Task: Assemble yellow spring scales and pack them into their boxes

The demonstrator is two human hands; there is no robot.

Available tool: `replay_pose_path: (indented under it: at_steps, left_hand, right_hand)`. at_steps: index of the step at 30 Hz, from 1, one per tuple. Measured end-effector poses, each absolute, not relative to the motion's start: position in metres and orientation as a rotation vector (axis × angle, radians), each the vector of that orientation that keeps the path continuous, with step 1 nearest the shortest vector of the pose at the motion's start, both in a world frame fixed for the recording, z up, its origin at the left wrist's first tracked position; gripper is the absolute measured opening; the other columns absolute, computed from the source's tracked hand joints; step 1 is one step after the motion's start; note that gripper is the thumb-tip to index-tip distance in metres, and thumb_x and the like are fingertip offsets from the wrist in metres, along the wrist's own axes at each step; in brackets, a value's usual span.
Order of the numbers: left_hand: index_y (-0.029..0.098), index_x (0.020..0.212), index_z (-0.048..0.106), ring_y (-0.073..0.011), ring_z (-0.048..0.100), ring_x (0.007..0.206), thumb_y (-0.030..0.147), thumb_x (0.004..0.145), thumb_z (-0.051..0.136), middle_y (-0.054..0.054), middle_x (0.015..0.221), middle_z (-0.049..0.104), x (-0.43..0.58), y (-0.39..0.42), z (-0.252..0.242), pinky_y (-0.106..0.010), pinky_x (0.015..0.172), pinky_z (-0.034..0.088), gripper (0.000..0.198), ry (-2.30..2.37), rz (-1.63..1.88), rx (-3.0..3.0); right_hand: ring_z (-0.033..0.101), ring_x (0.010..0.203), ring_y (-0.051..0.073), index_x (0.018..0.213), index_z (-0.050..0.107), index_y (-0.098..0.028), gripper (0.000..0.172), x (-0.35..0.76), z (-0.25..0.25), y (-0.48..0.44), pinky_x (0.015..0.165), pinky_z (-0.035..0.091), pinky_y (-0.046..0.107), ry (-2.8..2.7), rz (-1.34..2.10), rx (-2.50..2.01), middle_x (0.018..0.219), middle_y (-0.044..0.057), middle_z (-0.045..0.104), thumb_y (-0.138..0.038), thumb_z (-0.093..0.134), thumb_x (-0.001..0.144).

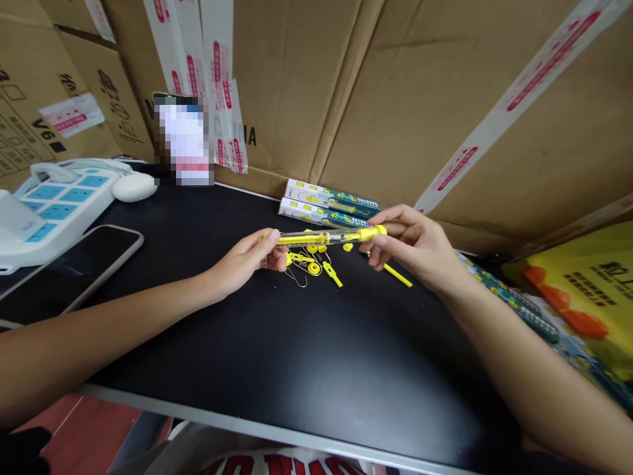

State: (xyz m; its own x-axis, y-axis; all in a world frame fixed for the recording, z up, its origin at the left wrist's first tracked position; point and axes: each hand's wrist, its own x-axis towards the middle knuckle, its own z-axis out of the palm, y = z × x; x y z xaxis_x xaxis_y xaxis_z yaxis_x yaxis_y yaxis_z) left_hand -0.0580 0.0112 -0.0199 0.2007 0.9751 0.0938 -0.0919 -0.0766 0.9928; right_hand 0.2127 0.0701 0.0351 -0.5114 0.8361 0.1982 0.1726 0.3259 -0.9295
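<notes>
A clear plastic tube with yellow parts inside and a yellow cap (326, 236) is held level above the black table (277, 356). My left hand (247, 260) pinches its left end. My right hand (410, 244) grips the capped right end with fingers closed. Under the tube lie several small yellow plastic pieces (316, 260), thin wire clips (297, 276) and a yellow stick (398, 276).
Two flat teal-and-white packets (326, 204) lie against the cardboard boxes (395, 99) at the back. A white power strip (54, 201) and a phone (84, 264) sit at the left. More packets (519, 303) and a yellow box (588, 290) are at the right.
</notes>
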Motion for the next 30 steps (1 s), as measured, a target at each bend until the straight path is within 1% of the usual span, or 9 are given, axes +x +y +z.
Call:
replay_pose_path:
  at_steps: [4,7,11,16,23,27,30]
  left_hand:
    - [0.015,0.080,0.059,-0.0146,0.058,0.066,0.056,0.089,0.049,-0.001,0.064,0.058,-0.0576,0.0112,-0.0212,-0.031,0.072,0.048,0.043,0.964,1.125,1.194]
    - [0.016,0.079,0.059,-0.0142,0.057,0.064,0.059,0.087,0.050,-0.001,0.063,0.057,-0.0572,0.0111,-0.0222,-0.031,0.071,0.048,0.045,0.950,1.098,1.146]
    - [0.016,0.078,0.056,-0.0128,0.056,0.064,0.055,0.087,0.053,0.000,0.067,0.057,-0.0566,0.0097,-0.0213,-0.030,0.071,0.047,0.039,0.929,1.111,1.159]
    - [0.018,0.080,0.051,-0.0123,0.056,0.070,0.047,0.089,0.053,0.001,0.070,0.058,-0.0568,0.0087,-0.0182,-0.029,0.073,0.046,0.031,0.908,1.148,1.298]
    - [0.019,0.088,0.053,-0.0135,0.057,0.076,0.042,0.089,0.056,0.001,0.073,0.059,-0.0570,0.0096,-0.0181,-0.031,0.077,0.046,0.023,0.917,1.236,1.392]
    - [0.018,0.087,0.054,-0.0130,0.057,0.074,0.040,0.089,0.055,0.001,0.073,0.059,-0.0568,0.0096,-0.0182,-0.030,0.076,0.045,0.021,0.919,1.260,1.366]
    - [0.018,0.086,0.055,-0.0132,0.057,0.074,0.039,0.089,0.055,0.001,0.073,0.059,-0.0571,0.0097,-0.0182,-0.030,0.075,0.045,0.021,0.929,1.261,1.354]
  right_hand:
    - [0.063,0.050,0.011,0.095,0.054,-0.022,0.033,0.2129,0.0362,0.0707,0.045,0.055,0.024,-1.868,1.258,-0.893,0.071,0.000,0.070,-0.038,0.075,0.077]
    - [0.064,0.051,0.011,0.094,0.053,-0.022,0.034,0.2130,0.0364,0.0702,0.045,0.055,0.024,-1.864,1.271,-0.862,0.072,0.000,0.071,-0.037,0.077,0.074]
    - [0.063,0.052,0.011,0.092,0.053,-0.022,0.033,0.2124,0.0379,0.0668,0.047,0.055,0.024,-1.879,1.233,-0.829,0.075,0.000,0.071,-0.035,0.078,0.074]
    - [0.066,0.058,0.013,0.094,0.054,-0.022,0.033,0.2119,0.0412,0.0627,0.049,0.057,0.025,-1.934,1.114,-0.816,0.080,0.001,0.070,-0.034,0.078,0.074]
    - [0.066,0.064,0.013,0.098,0.056,-0.022,0.033,0.2148,0.0407,0.0643,0.054,0.059,0.025,-1.964,1.073,-0.816,0.081,0.001,0.067,-0.033,0.077,0.076]
    - [0.067,0.067,0.014,0.100,0.056,-0.022,0.034,0.2158,0.0406,0.0652,0.055,0.059,0.026,-1.971,1.079,-0.814,0.084,0.001,0.068,-0.033,0.077,0.076]
    - [0.067,0.064,0.014,0.097,0.057,-0.021,0.034,0.2149,0.0420,0.0645,0.054,0.059,0.026,-1.967,1.059,-0.825,0.081,0.002,0.069,-0.035,0.078,0.074]
